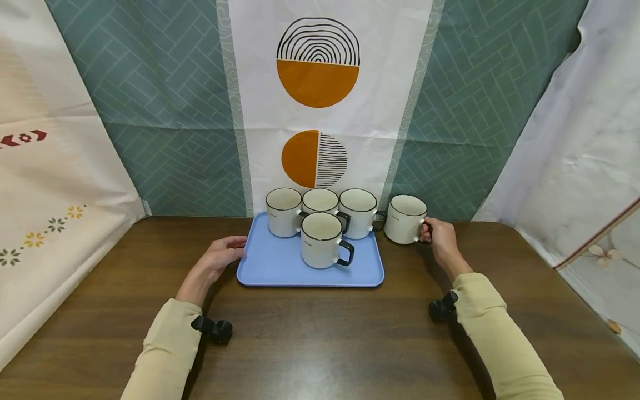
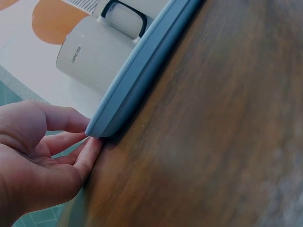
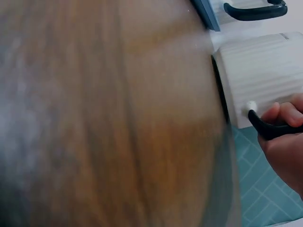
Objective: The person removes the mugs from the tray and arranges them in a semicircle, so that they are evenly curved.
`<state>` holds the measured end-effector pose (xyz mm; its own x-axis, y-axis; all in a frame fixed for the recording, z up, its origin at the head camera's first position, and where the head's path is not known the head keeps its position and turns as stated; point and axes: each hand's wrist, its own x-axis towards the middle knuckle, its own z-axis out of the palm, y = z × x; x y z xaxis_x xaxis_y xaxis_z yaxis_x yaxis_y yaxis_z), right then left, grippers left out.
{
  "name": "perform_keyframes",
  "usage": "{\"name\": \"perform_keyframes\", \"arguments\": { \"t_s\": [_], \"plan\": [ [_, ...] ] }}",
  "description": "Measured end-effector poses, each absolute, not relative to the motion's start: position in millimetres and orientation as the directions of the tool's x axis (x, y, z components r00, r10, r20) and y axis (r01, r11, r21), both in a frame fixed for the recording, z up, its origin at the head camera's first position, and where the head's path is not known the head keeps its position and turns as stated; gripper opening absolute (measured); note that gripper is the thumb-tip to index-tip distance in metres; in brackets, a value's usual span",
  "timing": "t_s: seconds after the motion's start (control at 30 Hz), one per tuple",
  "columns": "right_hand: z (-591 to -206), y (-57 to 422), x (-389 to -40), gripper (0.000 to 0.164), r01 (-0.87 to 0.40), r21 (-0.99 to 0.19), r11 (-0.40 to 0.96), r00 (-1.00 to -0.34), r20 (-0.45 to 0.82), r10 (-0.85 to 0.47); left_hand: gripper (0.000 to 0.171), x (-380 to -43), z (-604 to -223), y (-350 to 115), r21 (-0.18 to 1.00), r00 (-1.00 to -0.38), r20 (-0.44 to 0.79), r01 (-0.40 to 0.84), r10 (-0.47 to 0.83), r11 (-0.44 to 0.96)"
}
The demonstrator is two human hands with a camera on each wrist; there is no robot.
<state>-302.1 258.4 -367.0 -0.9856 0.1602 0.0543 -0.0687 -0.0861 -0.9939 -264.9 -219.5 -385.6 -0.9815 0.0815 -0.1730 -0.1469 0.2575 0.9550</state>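
Note:
A light-blue tray (image 1: 270, 266) lies on the table and bears several white mugs with dark rims and black handles. One mug (image 1: 321, 247) stands in front of the three in the back row. My left hand (image 1: 225, 255) pinches the tray's left edge; the left wrist view shows the thumb at the rim (image 2: 102, 124) and fingers below it. Right of the tray, my right hand (image 1: 442, 239) grips the black handle of another mug (image 1: 406, 222). In the right wrist view, fingers curl round that handle (image 3: 265, 130), and the mug's ribbed side faces the camera.
The brown wooden table (image 1: 320, 339) stretches in front of the tray. Close behind it hangs a green and white patterned cloth (image 1: 190, 139). Pale cloths hang at both sides. A small black camera sits on each wrist.

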Motion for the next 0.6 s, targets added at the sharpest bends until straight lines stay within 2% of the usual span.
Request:
{"name": "perform_keyframes", "arguments": {
  "t_s": [0.2,0.3,0.37,0.43,0.53,0.6],
  "plan": [
    [-368,263,-298,0.034,-0.042,-0.995,-0.089,-0.999,0.04,0.025,0.051,-264,-386,-221,0.958,-0.983,-0.157,-0.13,0.09,0.258],
    [-369,264,-298,0.036,-0.044,-0.998,-0.04,-0.999,0.043,0.026,0.051,-264,-387,-220,0.96,-0.984,-0.154,-0.126,0.095,0.251],
    [-368,263,-298,0.036,-0.046,-0.997,0.064,-0.996,0.05,0.071,0.051,-264,-387,-219,0.962,-0.983,-0.154,-0.127,0.098,0.243],
    [-366,261,-297,0.037,-0.035,-0.97,0.24,-0.988,0.069,0.136,0.052,-265,-388,-219,0.962,-0.983,-0.156,-0.129,0.097,0.24],
    [-362,258,-294,0.043,0.01,-0.857,0.515,-0.967,0.122,0.222,0.052,-265,-389,-219,0.963,-0.984,-0.154,-0.127,0.095,0.239],
    [-359,258,-291,0.045,0.037,-0.778,0.627,-0.953,0.161,0.255,0.052,-266,-389,-219,0.963,-0.984,-0.151,-0.125,0.094,0.24]
  ]
}}
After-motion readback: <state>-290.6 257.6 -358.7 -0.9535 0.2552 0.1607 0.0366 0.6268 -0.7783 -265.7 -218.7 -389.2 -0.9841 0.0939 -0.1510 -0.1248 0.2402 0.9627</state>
